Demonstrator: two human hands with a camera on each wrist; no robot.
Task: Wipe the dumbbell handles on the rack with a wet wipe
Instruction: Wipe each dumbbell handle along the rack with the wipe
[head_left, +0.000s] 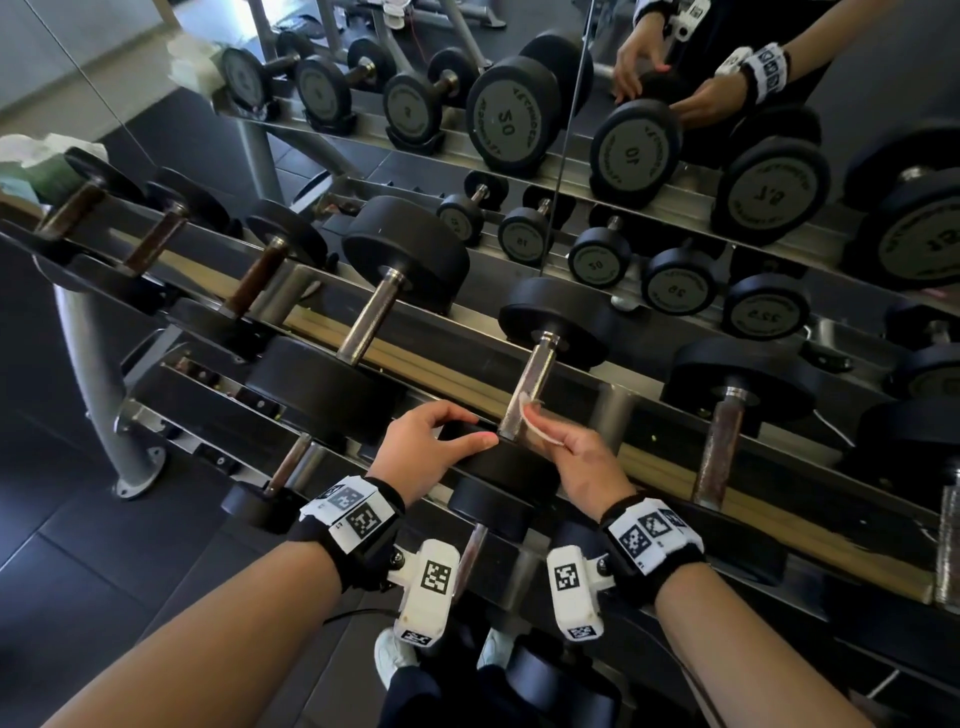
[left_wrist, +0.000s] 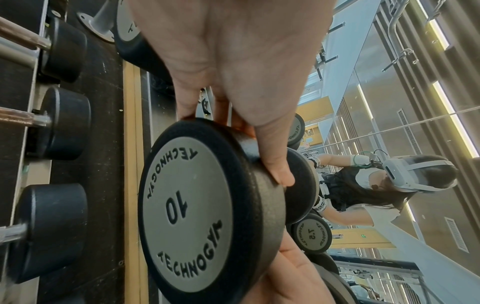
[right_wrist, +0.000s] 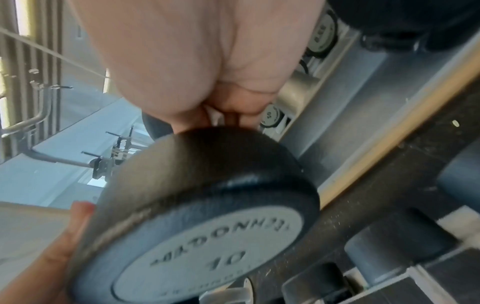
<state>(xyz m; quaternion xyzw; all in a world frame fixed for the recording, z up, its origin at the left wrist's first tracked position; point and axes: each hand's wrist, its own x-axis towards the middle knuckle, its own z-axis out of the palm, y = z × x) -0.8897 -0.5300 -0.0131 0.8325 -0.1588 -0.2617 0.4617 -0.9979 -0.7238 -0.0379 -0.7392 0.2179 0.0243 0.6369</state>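
A dumbbell marked 10 lies across the rack's top tier (head_left: 649, 462), its steel handle (head_left: 532, 374) running away from me. My left hand (head_left: 467, 431) grips its near black head (left_wrist: 197, 209), thumb on one side of the rim and fingers curled over the other. My right hand (head_left: 550, 431) pinches a thin whitish wet wipe (head_left: 537, 427) and holds it against the near end of that handle. In the right wrist view the palm and the same head (right_wrist: 207, 216) fill the frame, and the wipe is mostly hidden.
A bigger dumbbell (head_left: 405, 249) sits to the left and one with a rusty handle (head_left: 719, 447) to the right. More rusty handles (head_left: 156, 241) line the far left, beside a pack of wipes (head_left: 31, 156). A wall mirror (head_left: 675, 104) stands behind; a lower tier (head_left: 291, 467) juts out below.
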